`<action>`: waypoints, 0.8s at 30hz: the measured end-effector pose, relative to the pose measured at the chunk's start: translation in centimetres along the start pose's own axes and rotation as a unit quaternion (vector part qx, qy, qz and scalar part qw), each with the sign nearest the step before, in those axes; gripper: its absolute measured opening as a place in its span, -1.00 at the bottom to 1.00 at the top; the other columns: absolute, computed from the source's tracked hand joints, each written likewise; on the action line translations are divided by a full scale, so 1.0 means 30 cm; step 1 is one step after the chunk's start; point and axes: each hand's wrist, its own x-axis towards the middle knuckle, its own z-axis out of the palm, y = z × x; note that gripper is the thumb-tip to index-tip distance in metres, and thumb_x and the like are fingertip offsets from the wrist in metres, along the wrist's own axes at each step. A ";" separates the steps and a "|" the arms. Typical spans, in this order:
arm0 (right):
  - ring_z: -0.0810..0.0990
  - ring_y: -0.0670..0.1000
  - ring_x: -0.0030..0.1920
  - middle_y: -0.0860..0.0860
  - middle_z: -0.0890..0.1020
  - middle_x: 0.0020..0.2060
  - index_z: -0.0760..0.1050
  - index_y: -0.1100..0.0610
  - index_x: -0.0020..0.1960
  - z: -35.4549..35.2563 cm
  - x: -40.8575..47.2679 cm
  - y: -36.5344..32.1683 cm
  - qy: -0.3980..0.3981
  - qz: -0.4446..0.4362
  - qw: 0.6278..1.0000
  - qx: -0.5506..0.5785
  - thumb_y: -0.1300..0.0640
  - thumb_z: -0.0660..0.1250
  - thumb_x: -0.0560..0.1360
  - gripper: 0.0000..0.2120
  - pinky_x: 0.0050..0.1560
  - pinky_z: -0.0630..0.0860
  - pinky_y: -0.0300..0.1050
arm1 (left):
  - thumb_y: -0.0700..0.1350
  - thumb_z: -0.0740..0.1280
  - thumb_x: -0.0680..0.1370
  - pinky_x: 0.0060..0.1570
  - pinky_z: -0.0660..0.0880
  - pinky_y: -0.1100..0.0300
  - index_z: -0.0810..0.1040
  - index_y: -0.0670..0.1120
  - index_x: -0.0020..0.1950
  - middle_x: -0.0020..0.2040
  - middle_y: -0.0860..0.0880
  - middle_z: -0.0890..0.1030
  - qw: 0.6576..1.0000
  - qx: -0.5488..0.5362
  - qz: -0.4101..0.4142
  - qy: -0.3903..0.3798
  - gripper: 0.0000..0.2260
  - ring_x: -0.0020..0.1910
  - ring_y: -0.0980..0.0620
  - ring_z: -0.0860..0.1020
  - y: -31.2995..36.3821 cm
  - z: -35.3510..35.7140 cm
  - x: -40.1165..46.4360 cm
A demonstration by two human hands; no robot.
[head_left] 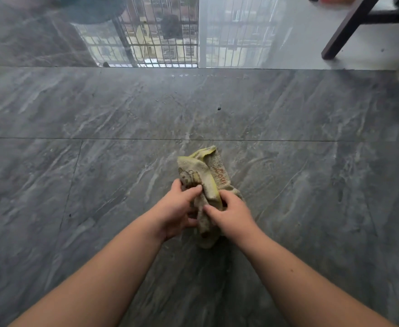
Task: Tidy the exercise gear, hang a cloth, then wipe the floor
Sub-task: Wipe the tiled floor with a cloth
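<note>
Both hands bunch up the cloth (204,185) just above the grey floor (99,161): left hand (176,212) and right hand (232,214) curl tight around it. It's yellowish, grubby, crumpled, cartoon print showing.

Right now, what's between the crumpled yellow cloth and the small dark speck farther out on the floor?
Only bare grey marbled floor tile between cloth and speck, per the head view.

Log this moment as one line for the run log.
stage: floor wiping | left hand: holds cloth | right hand: holds cloth | cloth: bunched, over grey floor
</note>
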 end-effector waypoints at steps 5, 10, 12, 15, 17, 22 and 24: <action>0.55 0.14 0.10 0.06 0.63 0.07 0.40 -0.01 0.25 0.043 -0.036 -0.064 -0.004 -0.052 0.994 -0.099 0.15 0.26 0.53 -0.70 0.06 0.46 -0.05 | -0.14 0.43 0.47 0.00 0.54 0.05 0.20 0.03 0.39 0.22 -0.15 0.52 0.918 0.356 0.091 0.149 -0.41 0.07 -0.06 0.55 0.089 -0.111 0.005; 0.49 0.06 0.31 0.00 0.55 0.32 0.34 -0.09 0.45 0.051 -0.031 -0.060 -0.010 -0.080 0.991 -0.107 0.26 0.17 0.53 -0.47 0.27 0.40 -0.16 | -0.38 0.22 0.36 0.43 0.20 0.11 0.35 0.16 0.46 0.39 -0.04 0.41 0.699 0.654 0.288 -0.019 -0.27 0.40 -0.05 0.29 0.238 -0.104 0.057; 0.44 0.01 0.36 0.00 0.51 0.35 0.34 -0.03 0.48 0.041 -0.019 -0.053 -0.025 -0.064 0.996 -0.059 0.32 0.17 0.53 -0.44 0.30 0.29 -0.32 | -0.27 0.27 0.44 0.34 0.33 0.06 0.37 0.22 0.42 0.29 -0.03 0.49 0.673 0.708 0.205 -0.063 -0.38 0.30 -0.04 0.40 0.289 -0.077 0.093; 0.41 -0.08 0.37 -0.07 0.49 0.31 0.37 0.05 0.45 0.018 -0.006 -0.042 -0.007 -0.062 0.998 0.004 0.41 0.15 0.53 -0.45 0.28 0.19 -0.51 | -0.12 0.33 0.50 0.14 0.43 0.09 0.50 0.10 0.21 0.13 0.01 0.58 0.640 0.751 0.152 -0.051 -0.71 0.07 -0.04 0.52 0.333 -0.055 0.126; 0.46 -0.12 0.30 -0.09 0.52 0.25 0.42 0.03 0.40 -0.007 0.001 -0.038 0.051 -0.080 0.995 0.034 0.44 0.16 0.49 -0.44 0.31 0.27 -0.43 | -0.15 0.33 0.49 0.03 0.43 0.11 0.49 0.05 0.03 -0.01 0.01 0.57 0.684 0.702 0.198 -0.019 -0.84 0.05 -0.09 0.54 0.350 -0.043 0.140; 0.24 0.10 0.46 0.07 0.18 0.50 0.16 0.02 0.53 -0.081 0.053 0.018 0.140 0.068 0.979 -0.135 0.23 0.23 0.54 -0.40 0.41 0.23 -0.06 | 0.02 0.41 0.48 0.30 0.38 -0.09 0.29 0.12 0.47 0.32 -0.08 0.45 0.663 0.707 0.227 0.092 -0.42 0.31 -0.16 0.40 0.304 -0.023 0.203; 0.05 0.16 0.55 0.11 0.03 0.57 0.09 0.08 0.56 -0.078 0.057 0.027 0.144 0.039 0.962 -0.228 0.19 0.19 0.55 -0.39 0.50 0.11 0.07 | -0.03 0.41 0.49 0.39 0.30 -0.08 0.21 0.05 0.53 0.40 -0.12 0.37 0.719 0.637 0.249 0.123 -0.35 0.38 -0.16 0.34 0.259 -0.036 0.209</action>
